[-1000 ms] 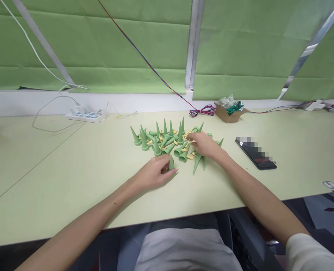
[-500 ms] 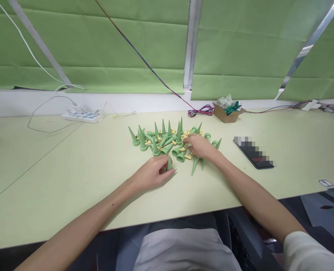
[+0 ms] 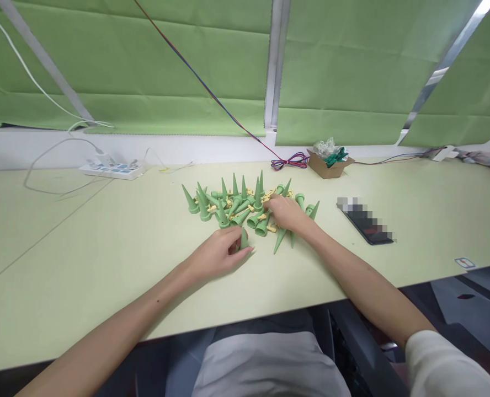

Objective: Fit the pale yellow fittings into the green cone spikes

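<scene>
Several green plastic watering spikes (image 3: 203, 209) stand and lie in a pile, with small yellow valve pieces (image 3: 251, 208) scattered among them. At the near edge of the pile, my left hand (image 3: 220, 252) rests on the table with its fingers curled round a green watering spike (image 3: 244, 239), its point upward. My right hand (image 3: 285, 212) reaches into the right part of the pile, near some yellow pieces. Its fingers are bent together at the tips, and what they hold, if anything, is hidden.
A phone (image 3: 363, 223) lies on the table (image 3: 116, 264) to the right. Behind the pile are a small cardboard box (image 3: 328, 167) of plastic wrap and green material, and a bundled red-blue wire (image 3: 290, 161). A white power strip (image 3: 115, 170) with cables sits at the back left.
The whole view has shifted slightly, so everything appears a little further left. Both hands keep nearly the same places at the pile; my left hand still holds the spike.
</scene>
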The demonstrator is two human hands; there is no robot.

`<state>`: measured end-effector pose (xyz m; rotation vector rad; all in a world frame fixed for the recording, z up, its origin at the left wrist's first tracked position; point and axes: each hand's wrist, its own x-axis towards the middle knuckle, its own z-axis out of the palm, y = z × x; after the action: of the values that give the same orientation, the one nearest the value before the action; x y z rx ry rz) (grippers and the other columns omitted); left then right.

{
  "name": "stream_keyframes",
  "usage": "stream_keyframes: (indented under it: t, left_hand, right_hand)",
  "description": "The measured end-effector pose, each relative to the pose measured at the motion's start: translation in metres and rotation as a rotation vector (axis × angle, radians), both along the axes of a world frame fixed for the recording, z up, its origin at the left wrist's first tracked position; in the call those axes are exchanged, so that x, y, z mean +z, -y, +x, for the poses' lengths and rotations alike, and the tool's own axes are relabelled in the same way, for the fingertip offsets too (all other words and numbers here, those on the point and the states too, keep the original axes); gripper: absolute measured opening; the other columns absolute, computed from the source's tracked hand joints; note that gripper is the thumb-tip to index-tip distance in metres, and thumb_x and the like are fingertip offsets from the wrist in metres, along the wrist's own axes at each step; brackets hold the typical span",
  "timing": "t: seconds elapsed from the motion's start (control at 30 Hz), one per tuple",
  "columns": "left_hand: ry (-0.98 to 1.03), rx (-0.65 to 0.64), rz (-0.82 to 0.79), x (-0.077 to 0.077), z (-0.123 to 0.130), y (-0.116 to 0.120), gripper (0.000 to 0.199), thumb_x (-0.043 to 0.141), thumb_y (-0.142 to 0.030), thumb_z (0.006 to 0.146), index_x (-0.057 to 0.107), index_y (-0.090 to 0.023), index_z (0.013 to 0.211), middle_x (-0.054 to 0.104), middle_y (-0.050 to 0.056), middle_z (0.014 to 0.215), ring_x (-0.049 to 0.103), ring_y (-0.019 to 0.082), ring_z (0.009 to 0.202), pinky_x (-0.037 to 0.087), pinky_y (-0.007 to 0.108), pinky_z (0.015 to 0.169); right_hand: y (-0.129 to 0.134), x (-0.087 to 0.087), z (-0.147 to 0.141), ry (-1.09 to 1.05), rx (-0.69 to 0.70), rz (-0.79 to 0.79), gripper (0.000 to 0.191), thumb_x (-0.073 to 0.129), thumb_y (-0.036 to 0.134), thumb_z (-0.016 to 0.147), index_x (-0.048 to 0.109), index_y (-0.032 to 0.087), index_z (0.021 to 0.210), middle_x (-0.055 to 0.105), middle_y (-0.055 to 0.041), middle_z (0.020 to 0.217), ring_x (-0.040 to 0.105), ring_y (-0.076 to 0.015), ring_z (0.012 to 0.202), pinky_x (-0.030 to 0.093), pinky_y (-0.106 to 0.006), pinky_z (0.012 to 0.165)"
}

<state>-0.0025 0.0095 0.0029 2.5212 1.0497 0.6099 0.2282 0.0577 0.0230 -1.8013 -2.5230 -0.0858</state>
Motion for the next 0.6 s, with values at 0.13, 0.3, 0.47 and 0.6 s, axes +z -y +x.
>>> stream_keyframes:
  t: [0.13,0.3,0.47,0.6]
  left_hand:
    - [-0.017,0.009,-0.003,0.0012,0.0005,0.0004,0.022,0.056,-0.038,0.091,0.058,-0.019,0.081,0.055,0.0,0.069,0.05,0.014,0.06,0.036,0.027,0.058]
    - [-0.024,0.001,0.005,0.0017,0.0006,0.0001,0.022,0.056,-0.037,0.091,0.058,-0.018,0.081,0.054,0.0,0.068,0.049,0.014,0.06,0.036,0.027,0.058]
    - [-0.03,0.002,0.004,0.0013,0.0001,-0.0004,0.024,0.056,-0.039,0.092,0.057,-0.018,0.081,0.054,0.0,0.068,0.048,0.014,0.06,0.036,0.026,0.058]
    - [-0.037,0.004,0.008,0.0016,0.0006,-0.0003,0.025,0.055,-0.039,0.092,0.056,-0.018,0.079,0.054,0.0,0.069,0.048,0.014,0.061,0.036,0.026,0.059]
  right_hand:
    - [-0.0001,0.0003,-0.0024,0.015,-0.029,-0.005,0.036,0.044,0.004,0.09,0.067,0.019,0.113,0.063,-0.0152,0.115,0.068,-0.0283,0.096,0.045,-0.032,0.071]
    - [-0.0023,-0.0007,-0.0018,0.0,-0.046,-0.024,0.032,0.047,0.006,0.09,0.065,0.02,0.112,0.065,-0.0155,0.113,0.067,-0.0306,0.099,0.047,-0.034,0.075]
    - [-0.0038,-0.0014,-0.0018,-0.005,-0.057,-0.027,0.032,0.047,0.006,0.09,0.063,0.02,0.115,0.065,-0.0149,0.115,0.066,-0.0294,0.102,0.048,-0.034,0.079]
    - [-0.0035,-0.0014,-0.0028,0.006,-0.078,-0.023,0.033,0.046,0.006,0.09,0.059,0.02,0.117,0.064,-0.0143,0.115,0.066,-0.0295,0.104,0.049,-0.035,0.079]
